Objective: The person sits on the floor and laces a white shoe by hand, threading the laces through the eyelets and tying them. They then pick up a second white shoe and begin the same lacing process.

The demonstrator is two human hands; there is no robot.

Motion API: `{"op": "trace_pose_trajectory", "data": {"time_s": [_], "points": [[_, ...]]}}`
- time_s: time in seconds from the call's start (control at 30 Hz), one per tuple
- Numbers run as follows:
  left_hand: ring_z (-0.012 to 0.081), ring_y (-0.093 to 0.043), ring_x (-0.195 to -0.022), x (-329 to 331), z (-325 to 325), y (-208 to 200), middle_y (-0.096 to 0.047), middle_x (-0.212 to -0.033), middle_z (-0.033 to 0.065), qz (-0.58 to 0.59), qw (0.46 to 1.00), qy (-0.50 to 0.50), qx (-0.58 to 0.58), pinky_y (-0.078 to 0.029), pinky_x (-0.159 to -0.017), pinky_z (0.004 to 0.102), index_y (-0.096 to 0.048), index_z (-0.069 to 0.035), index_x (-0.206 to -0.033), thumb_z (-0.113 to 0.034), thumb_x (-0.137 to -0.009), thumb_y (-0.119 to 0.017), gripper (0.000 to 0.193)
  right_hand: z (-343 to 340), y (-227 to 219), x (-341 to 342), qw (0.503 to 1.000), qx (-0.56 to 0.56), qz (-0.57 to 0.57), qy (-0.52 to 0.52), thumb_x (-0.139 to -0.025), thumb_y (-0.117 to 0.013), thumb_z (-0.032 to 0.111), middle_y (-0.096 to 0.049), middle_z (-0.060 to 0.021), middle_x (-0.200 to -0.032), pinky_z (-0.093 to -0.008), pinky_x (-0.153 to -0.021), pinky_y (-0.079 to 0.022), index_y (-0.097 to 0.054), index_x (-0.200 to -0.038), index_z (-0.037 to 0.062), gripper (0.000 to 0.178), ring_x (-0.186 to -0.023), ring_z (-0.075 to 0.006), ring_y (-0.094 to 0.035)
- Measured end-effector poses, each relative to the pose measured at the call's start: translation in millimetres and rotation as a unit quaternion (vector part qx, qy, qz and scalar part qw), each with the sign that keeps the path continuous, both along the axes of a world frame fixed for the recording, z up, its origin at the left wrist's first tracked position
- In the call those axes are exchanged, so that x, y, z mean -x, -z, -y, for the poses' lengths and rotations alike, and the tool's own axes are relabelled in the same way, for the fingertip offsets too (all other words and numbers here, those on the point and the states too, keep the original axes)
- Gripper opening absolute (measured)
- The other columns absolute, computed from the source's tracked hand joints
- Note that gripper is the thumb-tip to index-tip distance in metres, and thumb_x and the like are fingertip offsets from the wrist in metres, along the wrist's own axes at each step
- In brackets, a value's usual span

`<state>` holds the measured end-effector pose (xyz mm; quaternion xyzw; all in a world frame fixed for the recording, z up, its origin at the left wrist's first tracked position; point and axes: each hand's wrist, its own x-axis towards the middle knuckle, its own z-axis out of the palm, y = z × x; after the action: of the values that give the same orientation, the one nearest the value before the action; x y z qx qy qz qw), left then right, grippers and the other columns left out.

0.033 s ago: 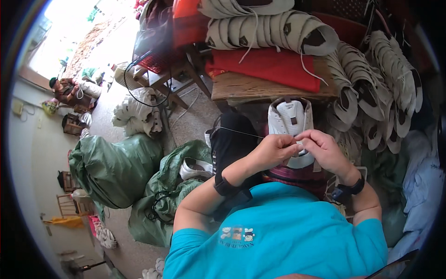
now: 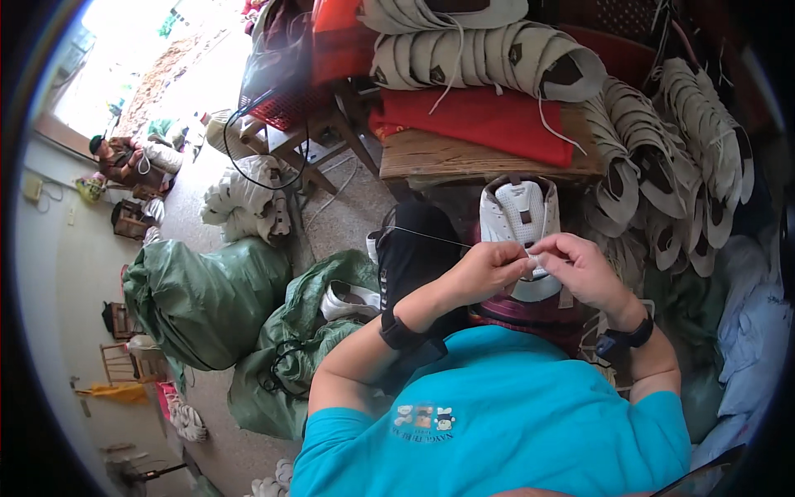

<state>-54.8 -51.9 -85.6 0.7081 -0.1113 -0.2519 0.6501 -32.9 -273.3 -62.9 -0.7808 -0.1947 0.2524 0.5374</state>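
Observation:
A white shoe upper [image 2: 517, 197] with a perforated tongue stands at my lap, its collar away from me, just below the wooden bench. Over its near part both hands meet, fingertips nearly touching. My left hand [image 2: 493, 263] is closed in a pinch on a thin white thread [image 2: 426, 236], which stretches off to the left across my dark-clad knee. My right hand [image 2: 580, 265] is closed too, thumb against forefinger; whatever lies between those fingertips is too small to make out. Both hands partly cover the shoe upper.
Nested shoe uppers [image 2: 489, 58] lie on red cloth [image 2: 472, 124] atop a wooden bench [image 2: 489, 157]. More stacked uppers [image 2: 704, 141] hang at the right. Green sacks [image 2: 207, 306] sit left, one beside a white shoe [image 2: 349, 300]. Another person [image 2: 120, 157] sits far left.
The view has shifted very slightly. My hands keep the same pinched pose over the shoe upper.

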Motion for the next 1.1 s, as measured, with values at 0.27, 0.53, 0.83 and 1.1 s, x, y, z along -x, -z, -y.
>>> {"op": "trace_pose_trajectory", "data": {"time_s": [0.27,0.53,0.83,1.1], "points": [[0.0076,-0.057,-0.072,0.3,3.3,13.7,-0.064,-0.076,0.0010,0.007,0.999,-0.044,-0.011,-0.048,-0.064,0.0265,-0.071,0.000,-0.098,-0.028,-0.101,-0.059,0.030,-13.8,-1.8,6.7,0.989,0.019,0.144,0.038,-0.089,-0.066,0.012,-0.067,-0.0091,-0.090,-0.0335,-0.073,-0.050,-0.070,-0.099,0.0036,0.013,-0.085,-0.0211,-0.064],[0.0226,-0.057,-0.082,-19.4,2.4,48.6,-0.050,-0.114,0.0163,0.229,0.922,-0.272,-0.156,-0.051,-0.075,0.0331,-0.056,-0.006,-0.127,-0.014,-0.087,-0.073,0.045,8.6,40.2,-16.8,0.984,-0.067,-0.027,0.160,-0.096,-0.059,0.005,-0.067,-0.0021,-0.089,-0.0282,-0.067,-0.049,-0.066,-0.103,0.0023,0.010,-0.073,-0.0124,-0.060],[0.0412,-0.059,-0.107,-54.0,13.1,39.5,-0.045,-0.129,0.0219,0.312,0.909,-0.201,-0.190,-0.053,-0.088,0.0437,-0.055,-0.007,-0.129,-0.025,-0.082,-0.076,0.055,-38.4,54.2,-76.2,0.903,-0.031,0.354,0.244,-0.093,-0.062,0.007,-0.070,-0.0144,-0.093,-0.0372,-0.073,-0.054,-0.063,-0.104,0.0047,0.011,-0.085,-0.0301,-0.070],[0.0345,-0.051,-0.121,-49.9,-3.9,50.8,-0.042,-0.135,0.0201,0.280,0.939,-0.169,-0.105,-0.047,-0.099,0.0401,-0.053,-0.008,-0.134,-0.029,-0.091,-0.069,0.051,-47.2,52.9,-67.2,0.897,0.072,0.369,0.232,-0.093,-0.057,0.009,-0.068,-0.0149,-0.082,-0.0463,-0.066,-0.051,-0.059,-0.101,0.0080,0.008,-0.077,-0.0365,-0.068]]}}
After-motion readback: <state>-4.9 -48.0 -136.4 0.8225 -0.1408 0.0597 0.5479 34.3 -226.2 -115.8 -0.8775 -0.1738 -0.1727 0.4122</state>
